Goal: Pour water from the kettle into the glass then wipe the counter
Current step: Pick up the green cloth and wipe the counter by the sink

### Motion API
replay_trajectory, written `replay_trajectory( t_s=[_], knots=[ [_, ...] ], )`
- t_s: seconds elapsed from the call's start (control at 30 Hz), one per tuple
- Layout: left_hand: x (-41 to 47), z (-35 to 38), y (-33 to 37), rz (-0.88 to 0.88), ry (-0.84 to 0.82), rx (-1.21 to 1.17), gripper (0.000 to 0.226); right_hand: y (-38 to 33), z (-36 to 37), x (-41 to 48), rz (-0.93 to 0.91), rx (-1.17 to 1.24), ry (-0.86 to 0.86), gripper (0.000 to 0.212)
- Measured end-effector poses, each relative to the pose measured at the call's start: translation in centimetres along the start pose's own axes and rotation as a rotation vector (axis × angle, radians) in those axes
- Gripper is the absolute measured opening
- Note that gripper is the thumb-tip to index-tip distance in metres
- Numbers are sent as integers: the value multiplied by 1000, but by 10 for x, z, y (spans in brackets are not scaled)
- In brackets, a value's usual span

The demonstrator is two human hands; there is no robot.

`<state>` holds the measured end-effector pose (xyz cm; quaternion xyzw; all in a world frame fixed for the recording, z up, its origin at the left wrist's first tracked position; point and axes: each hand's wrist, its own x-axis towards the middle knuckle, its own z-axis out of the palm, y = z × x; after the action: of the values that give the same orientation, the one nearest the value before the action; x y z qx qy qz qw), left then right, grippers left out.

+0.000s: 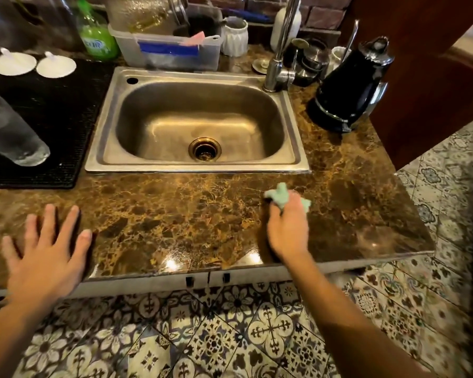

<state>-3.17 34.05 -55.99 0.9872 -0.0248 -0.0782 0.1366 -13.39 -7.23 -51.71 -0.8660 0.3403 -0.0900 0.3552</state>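
The black kettle [350,85] stands on its base at the right of the brown marble counter [175,214]. At the far left a clear glass [8,132] with water in it stands on a black mat [47,113]. My right hand [287,230] presses a bunched light-green cloth [280,196] onto the counter in front of the sink's right corner. Fingers spread, my left hand [47,249] lies flat on the counter near its front edge and holds nothing.
A steel sink [197,121] with a tap [279,50] fills the middle. Behind it stand a plastic tub [164,47], a green bottle [96,31], a white cup [234,36] and small jars. Two white lids [34,65] lie on the mat. A wooden panel [421,77] rises at the right.
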Motion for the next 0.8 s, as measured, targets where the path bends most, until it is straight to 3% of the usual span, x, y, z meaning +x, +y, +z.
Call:
replay_trajectory(
  t_s=[0.07, 0.17, 0.27, 0.33, 0.43, 0.5, 0.57, 0.63, 0.7, 0.8],
  knots=[
    [1, 2, -3, -2, 4, 33, 58, -37, 38, -33, -140, 25, -118, 29],
    [6, 4, -8, 42, 1, 118, 66, -83, 85, -68, -223, 74, -372, 41],
    [8, 1, -9, 80, -15, 154, 75, -112, 98, -86, -7, 230, -629, 44],
    [9, 1, -10, 106, -15, 145, 73, -115, 84, -83, 273, 630, -701, 29],
    [8, -1, -9, 116, 5, 158, 71, -88, 37, -58, 585, 1247, -609, 38],
    [8, -1, -8, 120, 7, 175, 71, -57, -6, -33, 581, 1313, -380, 43],
    [8, -1, -7, 133, 4, 199, 72, -24, -47, -3, 562, 1185, -86, 42],
    [10, 0, -8, 148, 0, 216, 72, 6, -77, 21, 564, 880, 129, 46],
    [11, 1, -10, 157, -5, 233, 72, 30, -85, 35, 540, 427, 197, 52],
    [13, 1, -11, 173, 5, 243, 73, 39, -58, 44, 439, -6, 99, 57]
  ],
)
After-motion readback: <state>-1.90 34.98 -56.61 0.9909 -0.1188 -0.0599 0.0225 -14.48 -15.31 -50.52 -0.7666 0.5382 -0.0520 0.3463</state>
